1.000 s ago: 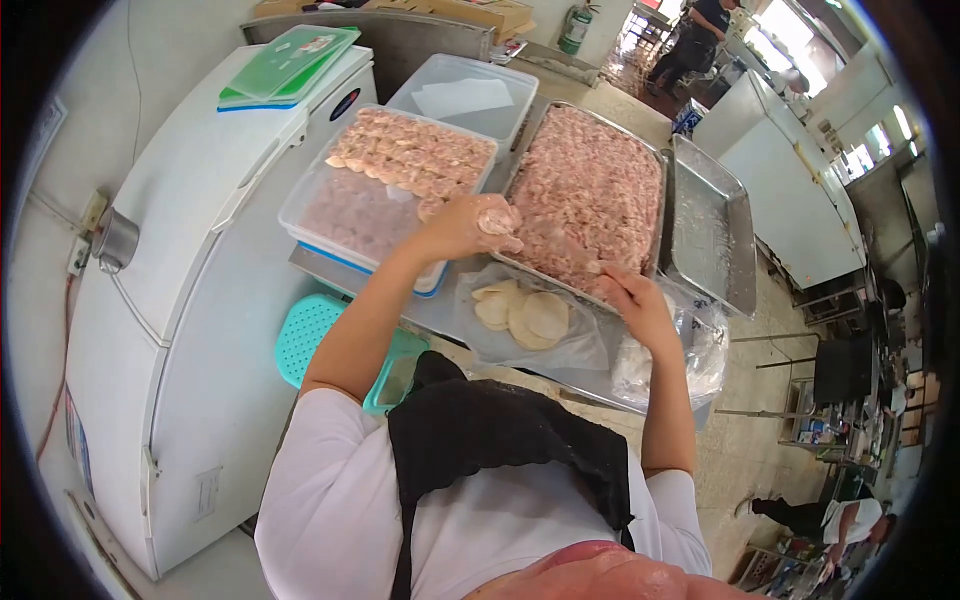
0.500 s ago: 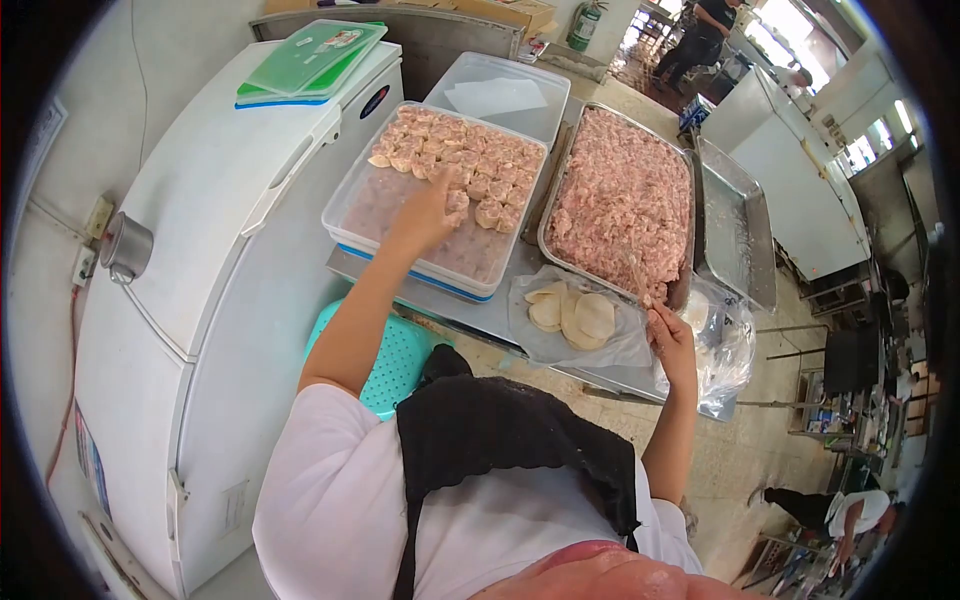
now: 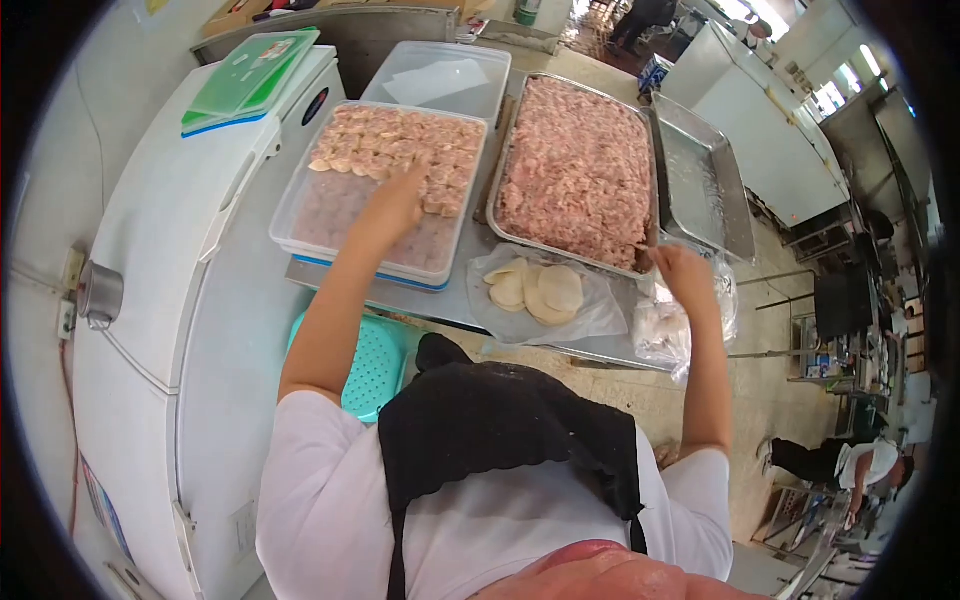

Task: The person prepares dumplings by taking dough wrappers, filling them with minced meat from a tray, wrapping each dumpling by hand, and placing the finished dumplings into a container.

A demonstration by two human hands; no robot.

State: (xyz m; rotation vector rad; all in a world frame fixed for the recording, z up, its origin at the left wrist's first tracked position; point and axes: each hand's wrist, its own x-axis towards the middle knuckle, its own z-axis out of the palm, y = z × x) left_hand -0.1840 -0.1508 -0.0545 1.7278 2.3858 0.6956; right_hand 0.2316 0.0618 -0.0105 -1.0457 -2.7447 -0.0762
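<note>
My left hand (image 3: 393,205) reaches down over a clear plastic container (image 3: 290,228), its fingers touching or just above the rows of meat-filled dumplings (image 3: 385,140). Its fingertips are partly hidden, so whether they hold a dumpling does not show. At the near right corner of a metal tray (image 3: 570,252) heaped with ground meat (image 3: 575,165), my right hand (image 3: 684,272) is closed around a thin, meat-smeared utensil, mostly hidden now. Between the hands, round dough wrappers (image 3: 552,290) lie loosely overlapped on a plastic sheet (image 3: 600,318).
An empty metal tray (image 3: 705,190) stands right of the meat. Behind the dumplings is another clear container (image 3: 450,75). A plastic bag (image 3: 665,330) lies at the table's right. The white freezer (image 3: 240,300) with green lids (image 3: 250,75) flanks the left. A co-worker (image 3: 865,465) bends at far right.
The camera view has shifted, moving the table leftward in the picture. My left hand stays over the dumplings, pointing at the nearer rows; my right hand has moved to the meat tray's corner.
</note>
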